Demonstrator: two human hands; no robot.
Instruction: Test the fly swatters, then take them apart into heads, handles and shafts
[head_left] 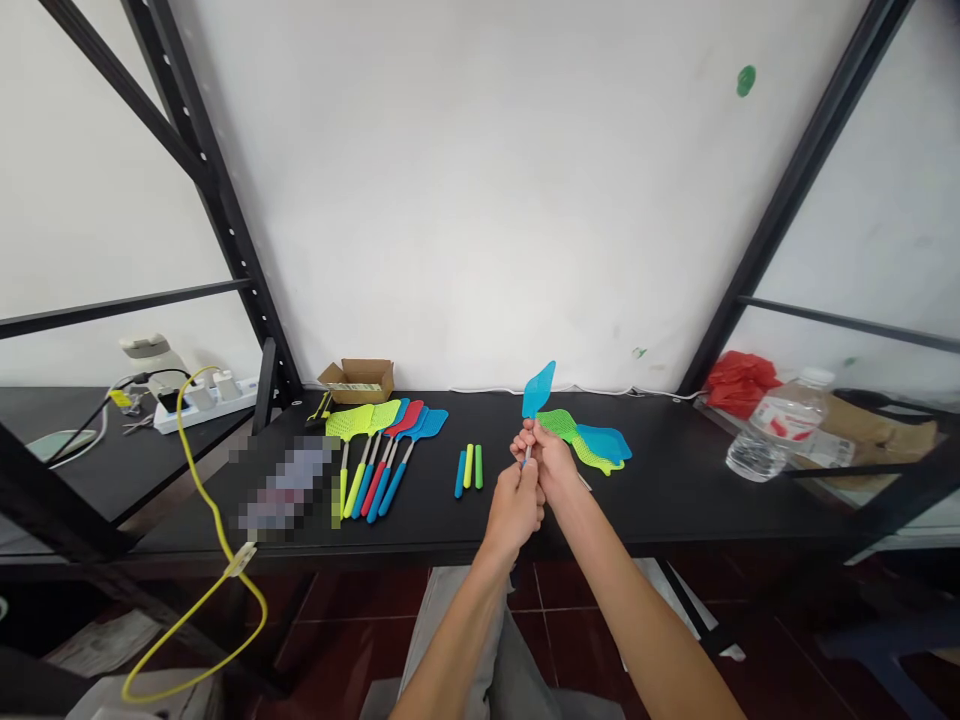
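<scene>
Both my hands meet above the black table (675, 490) and grip one fly swatter. Its blue mesh head (538, 389) sticks up above my fingers, and a bit of its thin metal rod shows between the hands. My right hand (551, 462) is closed round the rod just under the head. My left hand (516, 505) is closed lower on the same swatter; the part inside the fist is hidden. Just behind my hands lie loose swatter heads, green (559, 424) and blue (606, 440). Three loose handle grips (469, 468), blue, yellow and green, lie left of my hands.
A row of several finished fly swatters (382, 440) lies at the left, with a small open cardboard box (358, 380) behind. A water bottle (780, 425) and a red bag (739, 380) are at the right. A power strip (202, 400) and yellow cable (217, 520) are at the left.
</scene>
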